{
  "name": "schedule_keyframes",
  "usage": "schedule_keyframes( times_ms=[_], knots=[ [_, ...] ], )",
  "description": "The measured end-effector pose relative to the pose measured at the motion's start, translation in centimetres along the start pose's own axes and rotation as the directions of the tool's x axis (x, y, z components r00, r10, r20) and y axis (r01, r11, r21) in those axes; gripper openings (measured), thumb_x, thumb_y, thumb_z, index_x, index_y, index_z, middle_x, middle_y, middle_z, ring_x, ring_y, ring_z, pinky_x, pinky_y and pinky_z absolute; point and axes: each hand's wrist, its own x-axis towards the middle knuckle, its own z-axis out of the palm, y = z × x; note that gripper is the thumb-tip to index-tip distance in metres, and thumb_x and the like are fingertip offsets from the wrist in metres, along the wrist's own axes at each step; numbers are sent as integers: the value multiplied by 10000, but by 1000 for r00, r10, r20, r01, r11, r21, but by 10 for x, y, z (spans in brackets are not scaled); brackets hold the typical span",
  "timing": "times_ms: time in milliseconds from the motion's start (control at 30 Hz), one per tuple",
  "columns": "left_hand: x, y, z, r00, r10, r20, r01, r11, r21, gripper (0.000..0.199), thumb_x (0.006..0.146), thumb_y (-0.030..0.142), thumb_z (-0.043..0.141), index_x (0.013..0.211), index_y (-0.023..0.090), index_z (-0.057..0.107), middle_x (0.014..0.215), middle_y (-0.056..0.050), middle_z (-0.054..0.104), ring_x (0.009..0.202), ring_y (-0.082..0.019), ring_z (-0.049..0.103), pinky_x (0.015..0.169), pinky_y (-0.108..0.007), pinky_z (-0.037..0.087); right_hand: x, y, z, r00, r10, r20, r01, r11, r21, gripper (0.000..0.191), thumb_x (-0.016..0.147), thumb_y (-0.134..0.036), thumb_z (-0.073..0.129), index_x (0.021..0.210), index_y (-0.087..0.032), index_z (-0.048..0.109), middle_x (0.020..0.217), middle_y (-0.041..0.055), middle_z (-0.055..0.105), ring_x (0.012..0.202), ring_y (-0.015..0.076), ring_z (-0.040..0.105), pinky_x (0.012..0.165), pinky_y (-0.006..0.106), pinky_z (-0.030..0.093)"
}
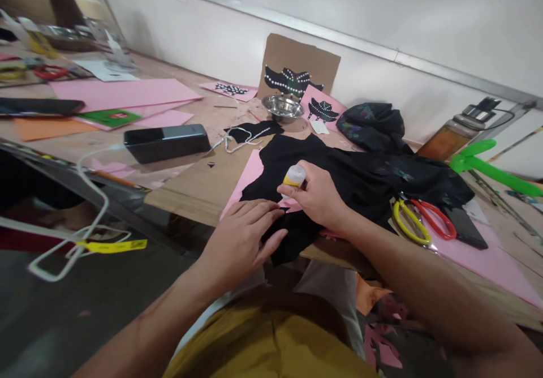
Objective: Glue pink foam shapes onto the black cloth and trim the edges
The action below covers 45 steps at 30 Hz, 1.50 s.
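My right hand (320, 194) grips a small glue bottle (295, 175) with a whitish body and a yellow band. The bottle is tilted with its lower end down, over a gap in the black cloth (309, 150) where pink paper (246, 181) shows. Its tip is hidden behind my fingers. Spread over the near left part of the cloth, my left hand (246, 228) lies with its fingers stretched out, its fingertips beside the gap. Brown cardboard (186, 194) is under the paper and cloth.
Yellow scissors (409, 225) and red-handled scissors (436, 219) lie at the right, near a bottle (456, 132) and a green balloon (496, 168). Behind are a metal bowl (282, 107) and a beaded black cutout (292, 82). A black power bank (167, 142) trails a white cable (99, 188) off the left edge.
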Motion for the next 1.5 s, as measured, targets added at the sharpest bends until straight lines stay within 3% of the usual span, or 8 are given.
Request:
schedule_keyframes(
  times_ms=[533,867,1200,1500],
  knots=[
    [-4,-3,0,998,-31,-54,28,999,-41,273,953,341,486,1091,190,667,1141,-103,708,1098,-256,631,950,-440,487,-2,1,-1,1000,10,-19,-10,1000,-7,428,820,-568,620,676,-224,410,669,-30,490,638,139,423,623,284,301],
    [-1,-5,-4,1000,-6,21,7,999,-38,266,954,346,491,1093,178,644,1151,-113,692,1119,-259,609,971,-456,467,-3,-6,5,1000,25,11,-25,1000,1,380,782,-447,701,689,-223,409,671,-43,501,633,133,420,630,279,298],
    [-3,-7,-3,999,-4,-46,2,999,-44,231,952,319,497,1052,184,655,1122,-103,703,1080,-242,631,951,-429,490,-2,-7,5,999,33,18,-33,999,4,379,777,-455,698,685,-223,412,655,-50,489,621,129,413,629,283,300],
    [-4,-7,-2,999,-5,-34,3,998,-60,222,946,307,508,1057,180,652,1123,-105,701,1098,-242,627,963,-430,486,-2,-8,6,1000,1,12,-1,999,37,370,782,-461,692,694,-226,420,656,-42,489,642,141,425,622,284,305]
  ],
)
